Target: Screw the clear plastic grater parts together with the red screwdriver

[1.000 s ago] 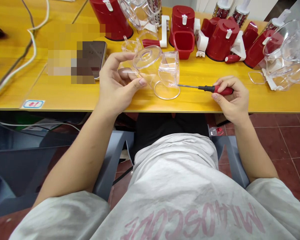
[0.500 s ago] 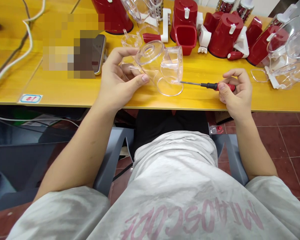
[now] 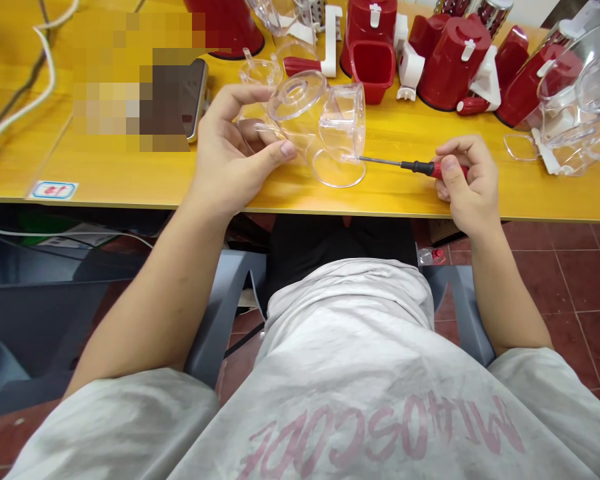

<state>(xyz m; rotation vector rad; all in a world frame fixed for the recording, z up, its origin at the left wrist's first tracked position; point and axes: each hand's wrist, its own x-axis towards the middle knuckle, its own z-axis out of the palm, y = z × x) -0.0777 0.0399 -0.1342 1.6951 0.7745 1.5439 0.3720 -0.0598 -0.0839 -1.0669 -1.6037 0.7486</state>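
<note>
My left hand [image 3: 243, 150] is closed around one end of a clear plastic housing [image 3: 305, 137], thumb in front and fingers partly hidden behind it. The housing has a round flange on top and wide round openings toward the right. In my right hand [image 3: 470, 180] is a screwdriver [image 3: 417, 167] with a red and black handle. Its thin metal shaft lies nearly level and points left. The tip meets the lower right rim of the clear housing; whether a screw sits there is too small to tell.
Behind stand red grater bodies [image 3: 453, 63], a red square hopper [image 3: 373, 70] and a crank with a red handle [image 3: 305, 67]. More clear housings [image 3: 585, 100] are at the right. A phone [image 3: 196, 100] lies left, near a white cable [image 3: 50, 70]. The table's front edge [image 3: 105, 205] is close.
The view has shifted slightly. Fingers and thumb of my right hand have changed place a little on the screwdriver handle, with the tip still at the rim. My left hand keeps its hold.
</note>
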